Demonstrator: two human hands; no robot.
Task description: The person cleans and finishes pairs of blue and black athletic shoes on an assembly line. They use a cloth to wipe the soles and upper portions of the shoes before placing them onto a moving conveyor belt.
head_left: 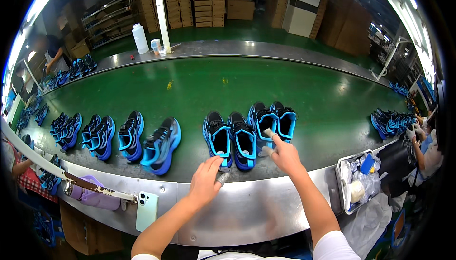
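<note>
Green conveyor belt (213, 89) carries rows of blue-black sneakers. Nearest pair (230, 141) lies just ahead of both hands. Left hand (205, 180) loosely curled, fingers on heel of nearer shoe — small grey piece beneath it. Right hand (283, 154) pinches small pale object at second pair (273, 120). Phone (146, 211) clipped on steel edge, left.

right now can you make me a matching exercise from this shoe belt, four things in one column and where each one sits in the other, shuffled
Things:
1. white plastic bottle
2. pale green phone
3. metal tray of plastic bags
4. left hand

Places:
A. hanging on the near steel edge, left of the arms
B. far side of the green belt, by a white post
C. at the heel of a blue and black shoe
D. near edge, right of the arms

Pairs: 1-B, 2-A, 3-D, 4-C
</note>
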